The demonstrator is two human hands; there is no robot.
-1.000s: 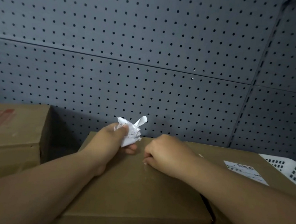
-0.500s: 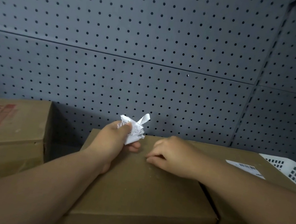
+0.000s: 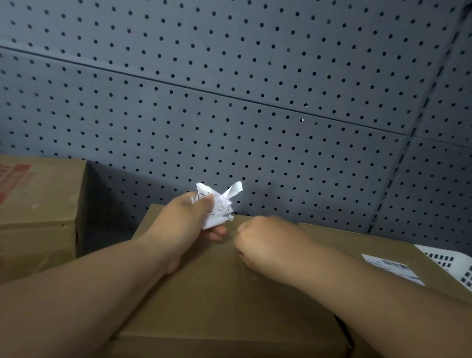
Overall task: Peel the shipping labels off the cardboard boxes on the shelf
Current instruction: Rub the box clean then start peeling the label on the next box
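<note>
L hand (image 3: 187, 223) fingers clamp label wad (image 3: 217, 206) over mid box (image 3: 227, 304); R hand (image 3: 268, 246) curled at its 3 o'clock, grip hidden. Risk: next label (image 3: 392, 267), further 3 o'clock, tears if yanked.

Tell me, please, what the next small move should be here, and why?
Probably move the right hand across to the flat label on the right-hand box and pick up one corner. The left hand grips a crumpled label, the middle box top shows no label, and the right hand rests curled on it, holding nothing visible.
</note>
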